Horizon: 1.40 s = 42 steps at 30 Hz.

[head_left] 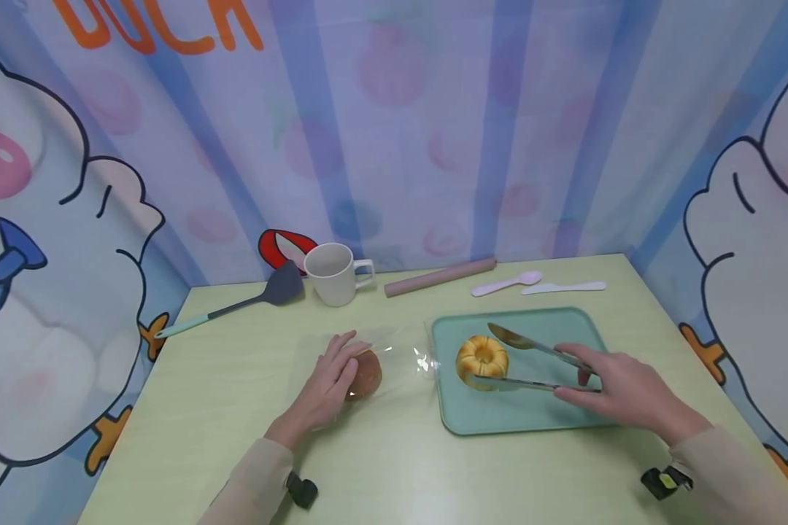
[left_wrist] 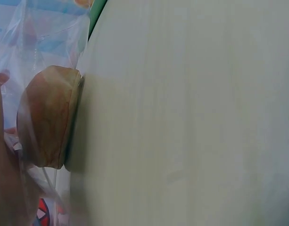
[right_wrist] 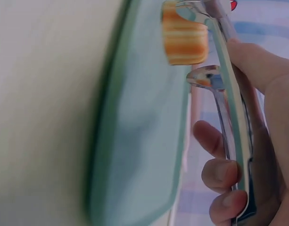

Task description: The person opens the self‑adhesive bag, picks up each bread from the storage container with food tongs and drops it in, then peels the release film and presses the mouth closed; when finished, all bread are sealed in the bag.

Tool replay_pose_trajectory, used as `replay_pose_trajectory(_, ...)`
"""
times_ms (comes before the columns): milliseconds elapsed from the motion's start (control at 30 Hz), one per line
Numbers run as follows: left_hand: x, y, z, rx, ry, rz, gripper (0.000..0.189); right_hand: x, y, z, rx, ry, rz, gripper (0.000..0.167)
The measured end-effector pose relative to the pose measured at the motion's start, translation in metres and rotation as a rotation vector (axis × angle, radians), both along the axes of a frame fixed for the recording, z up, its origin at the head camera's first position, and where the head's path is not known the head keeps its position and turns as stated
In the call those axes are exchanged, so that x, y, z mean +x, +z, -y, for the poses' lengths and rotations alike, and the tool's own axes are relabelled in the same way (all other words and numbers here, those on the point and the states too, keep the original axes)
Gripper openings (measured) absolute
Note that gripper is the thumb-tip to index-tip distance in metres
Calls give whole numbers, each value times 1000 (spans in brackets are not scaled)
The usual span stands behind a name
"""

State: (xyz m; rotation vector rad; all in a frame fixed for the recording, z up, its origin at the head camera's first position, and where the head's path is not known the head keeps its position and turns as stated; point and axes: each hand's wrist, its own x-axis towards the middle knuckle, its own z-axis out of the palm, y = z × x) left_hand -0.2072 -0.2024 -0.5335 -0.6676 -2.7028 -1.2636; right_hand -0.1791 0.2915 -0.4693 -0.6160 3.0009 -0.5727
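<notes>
On the left side of the table, my left hand [head_left: 325,383] rests with extended fingers on a clear plastic bag [head_left: 403,350], the thumb beside a round brown bun [head_left: 365,375]. The left wrist view shows the bun [left_wrist: 49,117] from the side, under the film. My right hand [head_left: 620,386] grips metal tongs [head_left: 532,343] over a green tray [head_left: 525,419]. The tongs are spread; one tip overlaps the near side of a golden ring-shaped bread [head_left: 484,354], the other stands beyond its far side. In the right wrist view, fingers and thumb wrap the tongs [right_wrist: 236,99] near the bread [right_wrist: 185,42].
Along the back lie a spatula [head_left: 282,284], a white mug [head_left: 331,273], a pinkish rod [head_left: 440,277], a lilac spoon [head_left: 505,284] and a pale knife [head_left: 565,288]. A printed curtain [head_left: 400,146] rises behind the table [head_left: 381,474].
</notes>
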Motion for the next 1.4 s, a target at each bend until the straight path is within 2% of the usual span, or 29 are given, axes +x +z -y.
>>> replay_pose_trajectory(167,-2,-2,0,-3,-3,-6,38,2,-9,-4,-21,12,10,67)
replay_pose_trajectory(533,-3,-4,2,-6,2,7,38,2,-21,-4,10,20,-64,58)
replay_pose_trajectory(1000,-1,-3,0,17,2,-7,37,3,-22,-4,9,45,-95,52)
replay_pose_trajectory(1400,-1,-3,1,10,1,11,39,-1,-11,-3,-23,47,-134,49)
